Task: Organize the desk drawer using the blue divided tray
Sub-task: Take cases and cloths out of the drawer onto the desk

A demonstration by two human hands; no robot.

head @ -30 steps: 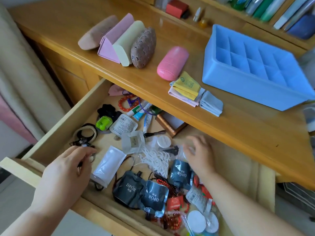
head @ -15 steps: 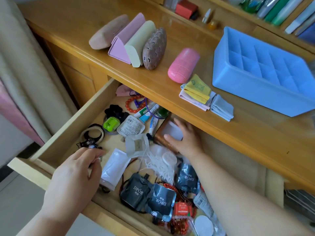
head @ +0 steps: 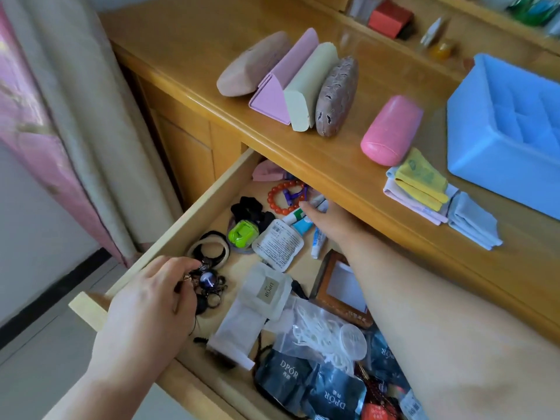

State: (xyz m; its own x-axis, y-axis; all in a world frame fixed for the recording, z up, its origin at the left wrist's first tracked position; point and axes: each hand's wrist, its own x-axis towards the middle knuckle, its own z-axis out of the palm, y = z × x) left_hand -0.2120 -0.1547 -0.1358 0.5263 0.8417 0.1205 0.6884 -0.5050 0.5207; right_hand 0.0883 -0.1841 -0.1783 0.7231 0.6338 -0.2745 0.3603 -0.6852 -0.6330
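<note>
Blue divided tray sits open-side up on the bench, long axis hard to judge, while left hand pinches dark trinkets and right hand reaches, fingers hidden, into the drawer.

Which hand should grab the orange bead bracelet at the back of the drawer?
Right. The right hand already reaches the back, fingertips beside the orange bead bracelet. The left hand is near the front, pinching dark hair ties.

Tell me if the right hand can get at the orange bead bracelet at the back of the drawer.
Probably yes. The right hand is deep in the drawer, its fingers right beside the orange bead bracelet. Nothing covers the bracelet; only the desktop edge overhangs close by.
</note>
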